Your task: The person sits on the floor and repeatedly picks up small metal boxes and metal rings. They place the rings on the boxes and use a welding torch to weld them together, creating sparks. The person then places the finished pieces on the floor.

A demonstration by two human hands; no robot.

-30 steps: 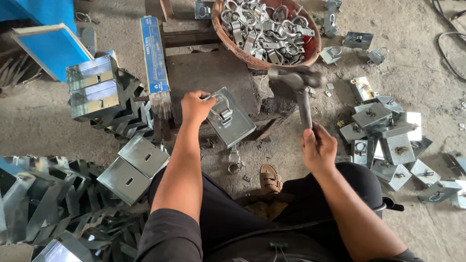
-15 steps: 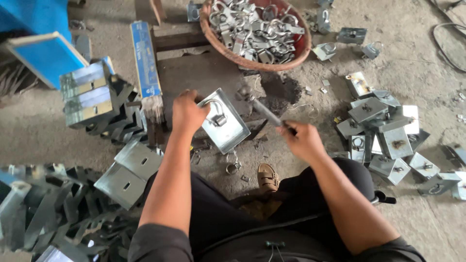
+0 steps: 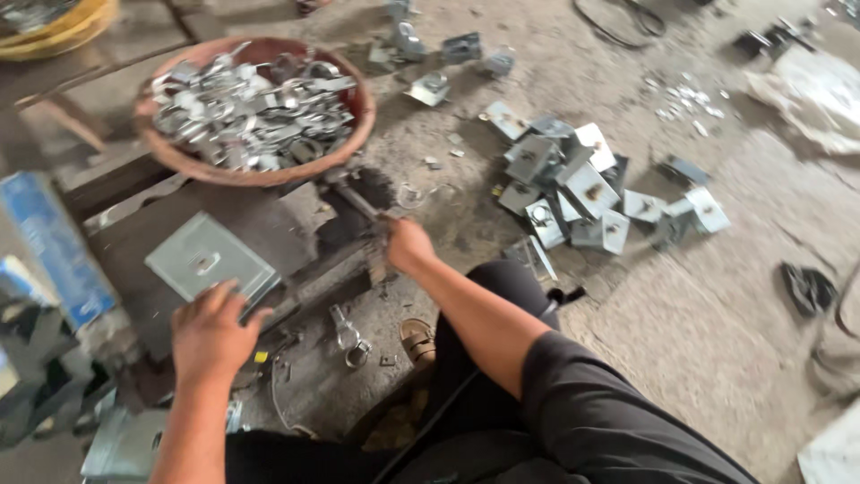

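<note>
Steel plate (image 3: 208,261) lay under the spread left hand (image 3: 211,330); right hand (image 3: 408,245) gripped a hammer (image 3: 356,199) near the bowl (image 3: 260,171), brackets (image 3: 573,193) heaped right.

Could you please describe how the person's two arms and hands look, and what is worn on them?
Both hands are bare: the left hand and the right hand have no gloves, and I see no rings, watch or bracelet. Both forearms are uncovered too. The right arm has a short dark sleeve that ends near the elbow. The left arm shows no sleeve in this view; its upper part is cut off by the frame.
</note>
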